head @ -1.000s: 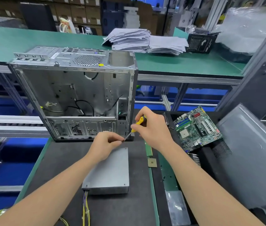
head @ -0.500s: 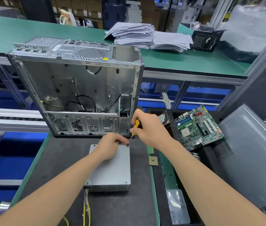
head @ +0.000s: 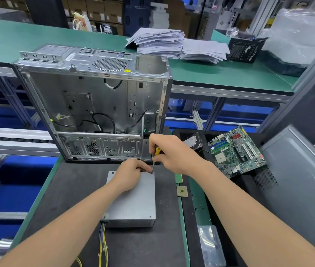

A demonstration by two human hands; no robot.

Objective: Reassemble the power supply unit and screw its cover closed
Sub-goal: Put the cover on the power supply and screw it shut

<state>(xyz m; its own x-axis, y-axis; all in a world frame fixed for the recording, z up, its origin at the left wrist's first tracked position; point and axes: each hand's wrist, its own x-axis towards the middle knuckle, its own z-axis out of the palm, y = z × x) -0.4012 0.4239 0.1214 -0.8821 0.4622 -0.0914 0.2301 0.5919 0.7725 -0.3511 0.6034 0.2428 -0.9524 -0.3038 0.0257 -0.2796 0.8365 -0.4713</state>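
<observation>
Empty case (head: 95, 105) just behind power supply (head: 137, 199)

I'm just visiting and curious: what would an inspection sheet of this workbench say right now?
Surface: dark mat.
Job's things: power supply unit lying flat, cover on; screwdriver nearly upright at its far right corner.
Clutter: open computer case, motherboard, processor chip, plastic bag.
Hands: right hand grips the screwdriver's handle; left hand pinches at its tip.
Cables: yellow and purple wires trail from the unit's near end.
Surroundings: green bench with paper stacks.
</observation>
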